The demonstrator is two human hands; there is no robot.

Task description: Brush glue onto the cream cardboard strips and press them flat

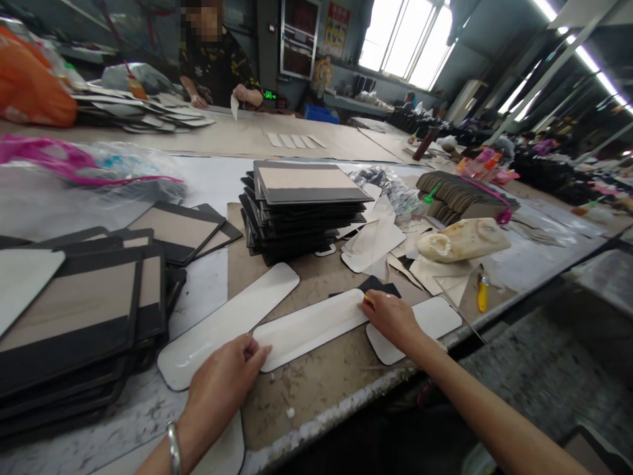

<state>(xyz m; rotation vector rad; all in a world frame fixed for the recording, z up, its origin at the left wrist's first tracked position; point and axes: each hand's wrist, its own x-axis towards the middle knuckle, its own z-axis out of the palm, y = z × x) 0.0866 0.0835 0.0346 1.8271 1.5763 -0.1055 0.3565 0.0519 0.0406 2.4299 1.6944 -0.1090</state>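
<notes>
A long white panel (316, 324) with rounded ends and a thin dark edge lies at a slant in front of me on the brown board. My left hand (228, 371) grips its left end, thumb on top and fingers curled. At its right end my right hand (391, 318) is closed in a pinch. A small yellow bit shows at those fingertips; the rest of it is hidden. Another white panel (232, 323) lies behind my left hand, and a third white panel (435, 322) is partly under my right forearm.
A stack of black-edged boards (306, 211) stands behind the panels, with more black-edged boards (74, 303) piled left. To the right are a cream-coloured block (465, 239), a yellow-handled tool (482, 293) and white scraps (376, 241). A person (217, 66) works across the table.
</notes>
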